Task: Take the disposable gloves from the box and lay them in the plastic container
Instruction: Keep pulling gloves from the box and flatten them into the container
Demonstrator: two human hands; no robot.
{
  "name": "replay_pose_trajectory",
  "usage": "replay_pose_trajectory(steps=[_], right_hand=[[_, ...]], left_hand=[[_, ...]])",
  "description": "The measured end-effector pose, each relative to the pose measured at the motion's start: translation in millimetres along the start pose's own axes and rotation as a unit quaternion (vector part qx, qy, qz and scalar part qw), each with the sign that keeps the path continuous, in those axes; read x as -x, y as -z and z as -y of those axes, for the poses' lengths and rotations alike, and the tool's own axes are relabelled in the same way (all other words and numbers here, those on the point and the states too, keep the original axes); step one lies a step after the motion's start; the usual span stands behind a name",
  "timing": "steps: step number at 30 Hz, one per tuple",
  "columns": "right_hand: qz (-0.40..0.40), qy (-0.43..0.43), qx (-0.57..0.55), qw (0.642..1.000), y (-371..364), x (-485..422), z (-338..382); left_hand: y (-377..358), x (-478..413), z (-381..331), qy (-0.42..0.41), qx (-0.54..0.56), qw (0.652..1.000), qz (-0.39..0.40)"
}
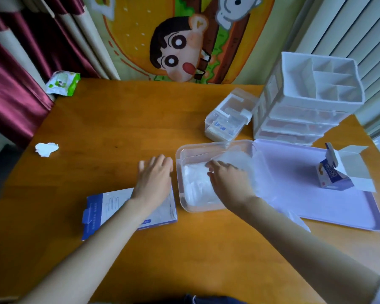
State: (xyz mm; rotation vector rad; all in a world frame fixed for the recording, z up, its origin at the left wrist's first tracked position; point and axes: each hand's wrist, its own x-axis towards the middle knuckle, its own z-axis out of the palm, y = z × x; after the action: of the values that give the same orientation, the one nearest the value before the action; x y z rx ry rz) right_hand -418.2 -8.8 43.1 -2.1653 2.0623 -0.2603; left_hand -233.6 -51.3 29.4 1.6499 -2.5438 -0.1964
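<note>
Your left hand (156,174) hangs flat over the far edge of the box (127,212), fingers straight and spread, gripping nothing. It is blurred, so whether it touches the table (110,119) cannot be told; it sits just beside the container (180,156), probably placed to steady that wall or to return to the box. Your right hand (228,181) is inside the container, laid on the gloves (196,185), fingers bent and close together over the white heap; whether they pinch a glove or only press it down cannot be told. The gloves lie mostly in the container's left half; a filmy, translucent fold rises under your palm and seems to spill past the right wall toward the tray (338,209); pressing there would flatten the heap, which looks like the reason for the hold. The box lies flat on the table, near enough for another pull. The filmy part will likely spring back up, so tuck the stray fold inside the wall before you let go.
</note>
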Motion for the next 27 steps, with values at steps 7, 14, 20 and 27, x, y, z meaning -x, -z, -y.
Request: replay_pose_trajectory(steps=[7,14,20,27], right_hand=[[0.086,0.306,-0.097,0.943,-50.3,25.5,73.9],[0.212,0.263,0.025,0.941,-100.5,25.6,86.3],[0.216,0.224,0.053,0.949,-98.7,18.8,91.7],[0.273,0.181,0.094,0.940,-109.0,4.1,109.9]], left_hand=[[-29.4,55.0,49.3,0.182,-0.125,0.932,0.288],[-41.3,76.6,37.6,0.172,0.031,0.947,0.270],[-46.9,94.7,49.8,0.155,0.036,0.955,0.251],[-52.9,100.7,55.4,0.156,0.085,0.955,0.237]])
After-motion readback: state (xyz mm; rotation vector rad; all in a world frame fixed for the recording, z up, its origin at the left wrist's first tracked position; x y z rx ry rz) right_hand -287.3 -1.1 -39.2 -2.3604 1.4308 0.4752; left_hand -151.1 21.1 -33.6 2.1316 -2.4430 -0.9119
